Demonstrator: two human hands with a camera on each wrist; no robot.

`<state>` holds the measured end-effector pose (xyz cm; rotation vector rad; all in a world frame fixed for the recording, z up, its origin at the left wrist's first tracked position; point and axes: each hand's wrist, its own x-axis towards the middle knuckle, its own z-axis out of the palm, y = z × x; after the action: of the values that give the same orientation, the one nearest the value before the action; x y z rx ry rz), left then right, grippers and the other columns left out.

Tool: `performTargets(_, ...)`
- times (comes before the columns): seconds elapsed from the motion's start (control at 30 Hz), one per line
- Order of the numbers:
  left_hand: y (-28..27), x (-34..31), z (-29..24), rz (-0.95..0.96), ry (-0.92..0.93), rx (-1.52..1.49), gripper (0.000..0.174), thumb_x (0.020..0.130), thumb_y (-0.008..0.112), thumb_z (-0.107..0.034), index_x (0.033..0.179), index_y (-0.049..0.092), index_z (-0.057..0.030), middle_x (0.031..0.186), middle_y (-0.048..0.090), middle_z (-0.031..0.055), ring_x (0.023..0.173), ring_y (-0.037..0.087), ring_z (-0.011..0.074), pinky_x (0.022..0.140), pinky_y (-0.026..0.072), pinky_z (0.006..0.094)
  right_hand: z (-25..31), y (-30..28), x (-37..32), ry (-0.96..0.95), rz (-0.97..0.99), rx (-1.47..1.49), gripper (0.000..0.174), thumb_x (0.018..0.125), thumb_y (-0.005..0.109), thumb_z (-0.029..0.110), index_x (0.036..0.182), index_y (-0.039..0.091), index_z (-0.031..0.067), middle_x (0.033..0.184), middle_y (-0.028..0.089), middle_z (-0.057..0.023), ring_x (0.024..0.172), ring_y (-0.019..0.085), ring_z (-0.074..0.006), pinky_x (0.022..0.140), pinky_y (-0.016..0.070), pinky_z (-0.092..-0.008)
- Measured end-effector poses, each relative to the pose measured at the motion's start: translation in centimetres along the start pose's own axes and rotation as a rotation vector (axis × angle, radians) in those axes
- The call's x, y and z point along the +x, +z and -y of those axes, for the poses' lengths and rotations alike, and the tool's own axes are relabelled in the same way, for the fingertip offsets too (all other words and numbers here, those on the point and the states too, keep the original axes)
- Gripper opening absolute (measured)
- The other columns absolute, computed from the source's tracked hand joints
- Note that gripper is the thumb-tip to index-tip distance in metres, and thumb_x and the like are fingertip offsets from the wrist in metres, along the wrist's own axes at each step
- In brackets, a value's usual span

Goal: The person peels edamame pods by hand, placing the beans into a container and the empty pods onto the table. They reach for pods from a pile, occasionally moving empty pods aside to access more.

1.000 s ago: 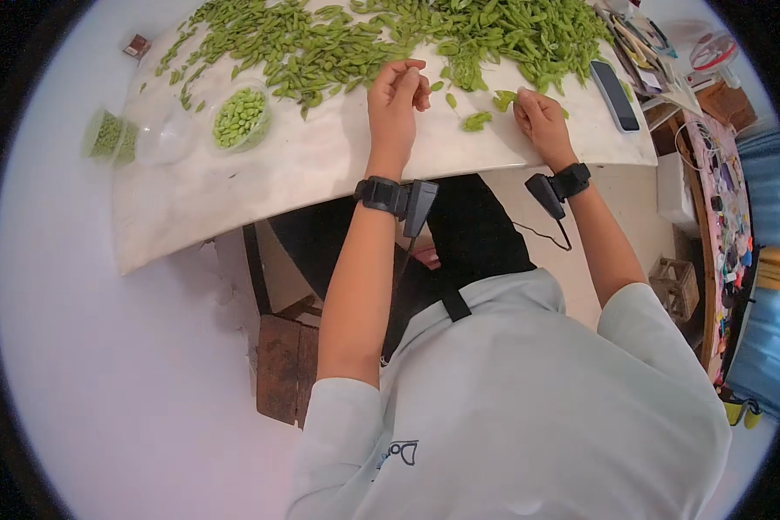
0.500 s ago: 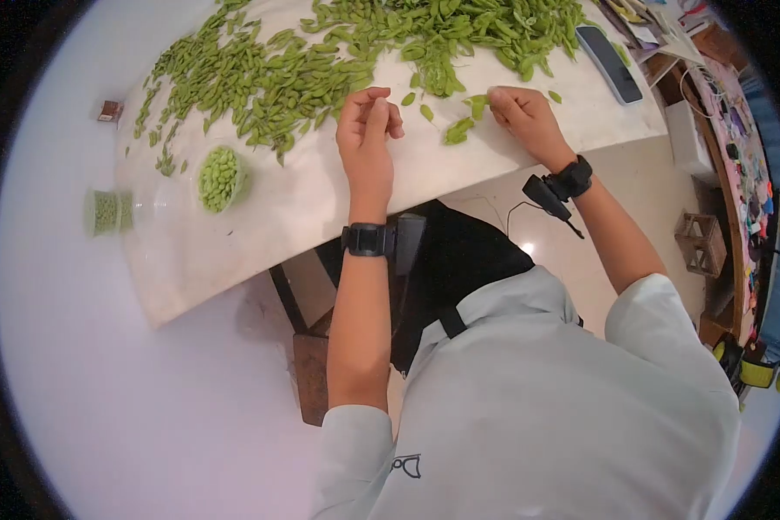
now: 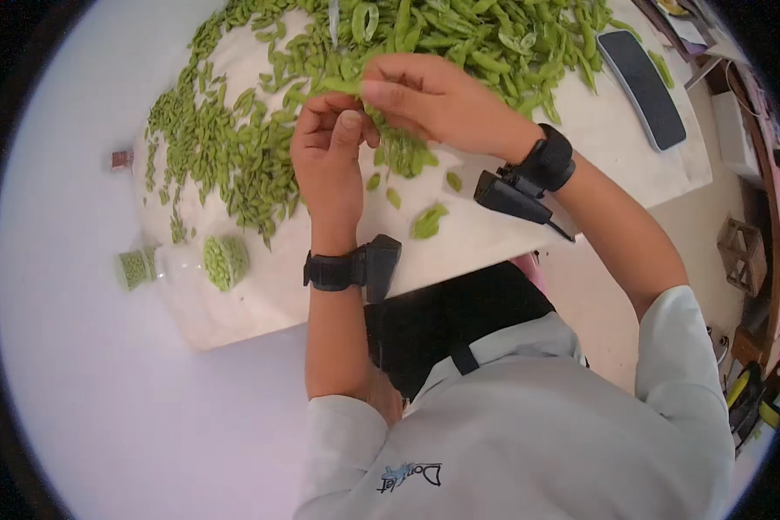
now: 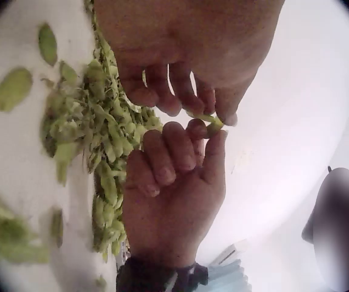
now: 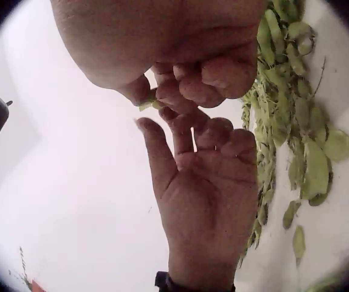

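My right hand [image 3: 455, 104] pinches a green soybean pod [image 3: 341, 85] between thumb and index finger. Just below it my left hand [image 3: 329, 169] has its fingertips right at the pod, with the thumb raised apart from the index finger. Seen from the right wrist, the pod [image 5: 151, 103] sticks out of the right fingertips, and the left hand [image 5: 205, 182] faces it with loosely bent fingers. In the left wrist view the pod [image 4: 214, 126] shows between both hands' fingertips, partly hidden by them.
A large heap of soybean pods [image 3: 494, 52] spreads over the pale tabletop [image 3: 295, 308]. A clear cup [image 3: 244, 260] of shelled green beans stands at the left, near another tub [image 3: 134, 270]. A phone [image 3: 641, 91] lies on the right; a few loose pods [image 3: 429, 221] lie in front.
My right hand has moved left and forward to meet the left hand, now with a pod at its fingertips. The head view has shifted closer over the table.
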<state>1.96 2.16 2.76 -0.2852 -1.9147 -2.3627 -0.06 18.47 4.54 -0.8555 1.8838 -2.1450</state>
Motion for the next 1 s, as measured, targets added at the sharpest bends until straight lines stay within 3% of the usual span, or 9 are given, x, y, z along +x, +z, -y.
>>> performTargets(0.07, 0.3, 1.4, 0.0, -0.019, -0.010, 0.003, 0.015, 0.084, 0.063, -0.004, 0.092, 0.050, -0.0026, 0.082, 0.055, 0.0038, 0.067, 0.054, 0.0121, 0.063, 0.0450, 0.0251, 0.0, -0.5, 0.6, 0.025, 0.027, 0.142, 0.030, 0.097, 0.047, 0.031, 0.081, 0.053, 0.0069, 0.056, 0.041, 0.0047, 0.046, 0.036, -0.0020, 0.042, 0.0283, -0.0187)
performTargets(0.17, 0.7, 2.5, 0.4, -0.140, 0.086, 0.262, 0.019, 0.081, 0.066, 0.000, 0.092, 0.050, -0.0035, 0.086, 0.054, 0.0043, 0.071, 0.054, 0.0117, 0.067, 0.0460, 0.0248, -0.4, -1.5, 0.9, 0.112, -0.062, 0.120, 0.028, 0.093, 0.053, 0.028, 0.081, 0.058, 0.0032, 0.060, 0.051, 0.0004, 0.054, 0.046, -0.0062, 0.049, 0.0368, -0.0232)
performTargets(0.27, 0.8, 3.8, 1.3, -0.057, 0.324, 0.260, 0.019, 0.081, 0.065, 0.001, 0.093, 0.050, -0.0050, 0.087, 0.055, 0.0040, 0.073, 0.055, 0.0097, 0.062, 0.0461, 0.0237, -1.3, -1.6, 1.1, 0.151, -0.164, 0.145, 0.027, 0.092, 0.055, 0.028, 0.081, 0.059, 0.0036, 0.057, 0.050, 0.0015, 0.051, 0.044, -0.0050, 0.047, 0.0351, -0.0223)
performTargets(0.37, -0.5, 3.5, 1.8, -0.040, 0.341, 0.366, 0.018, 0.079, 0.066, 0.004, 0.091, 0.054, -0.0008, 0.093, 0.054, 0.0062, 0.079, 0.054, 0.0117, 0.070, 0.0466, 0.0231, -1.9, -1.1, 1.2, 0.111, -0.192, 0.096, 0.028, 0.091, 0.057, 0.029, 0.082, 0.062, 0.0039, 0.053, 0.050, 0.0019, 0.048, 0.043, -0.0045, 0.045, 0.0337, -0.0226)
performTargets(0.57, -1.0, 3.0, 1.0, 0.050, 0.375, 0.372, 0.017, 0.079, 0.066, 0.003, 0.094, 0.059, 0.0001, 0.095, 0.056, 0.0045, 0.078, 0.056, 0.0101, 0.068, 0.0470, 0.0220, -1.5, -0.6, 0.9, 0.192, -0.172, -0.015, 0.033, 0.089, 0.058, 0.032, 0.075, 0.067, 0.0039, 0.050, 0.054, 0.0005, 0.045, 0.047, -0.0046, 0.044, 0.0359, -0.0221)
performTargets(0.77, -1.8, 3.2, 1.7, 0.037, 0.333, 0.374, 0.022, 0.077, 0.070, -0.001, 0.097, 0.061, -0.0006, 0.086, 0.060, 0.0012, 0.073, 0.055, 0.0077, 0.067, 0.0467, 0.0211, -2.0, -0.8, 2.5, 0.135, -0.163, -0.325, 0.039, 0.089, 0.056, 0.033, 0.066, 0.065, 0.0029, 0.052, 0.057, 0.0004, 0.047, 0.049, -0.0061, 0.047, 0.0399, -0.0239)
performTargets(0.9, -2.6, 3.6, 2.5, 0.046, 0.300, 0.247, 0.029, 0.079, 0.068, 0.002, 0.106, 0.057, 0.0013, 0.093, 0.063, 0.0062, 0.084, 0.060, 0.0120, 0.076, 0.0494, 0.0246, -1.6, -0.6, 3.6, 0.103, -0.043, -0.180, 0.038, 0.093, 0.052, 0.028, 0.070, 0.063, 0.0001, 0.057, 0.057, -0.0046, 0.049, 0.049, -0.0091, 0.048, 0.0390, -0.0245)
performTargets(0.93, -1.9, 3.5, 2.2, -0.004, 0.322, 0.195, 0.024, 0.082, 0.065, 0.000, 0.104, 0.057, 0.0012, 0.093, 0.063, 0.0059, 0.081, 0.060, 0.0124, 0.072, 0.0500, 0.0249, -1.2, 0.2, 3.8, 0.100, -0.119, -0.144, 0.038, 0.091, 0.057, 0.028, 0.064, 0.061, 0.0016, 0.051, 0.055, -0.0032, 0.044, 0.048, -0.0077, 0.043, 0.0373, -0.0234)
performTargets(1.0, -1.3, 2.7, 0.7, 0.068, 0.285, 0.189, 0.014, 0.084, 0.063, -0.005, 0.097, 0.060, -0.0005, 0.088, 0.063, 0.0067, 0.077, 0.060, 0.0129, 0.068, 0.0500, 0.0265, -1.4, -0.3, 3.7, 0.019, -0.075, -0.238, 0.038, 0.091, 0.056, 0.028, 0.064, 0.061, 0.0015, 0.051, 0.054, -0.0026, 0.045, 0.047, -0.0073, 0.044, 0.0371, -0.0235)
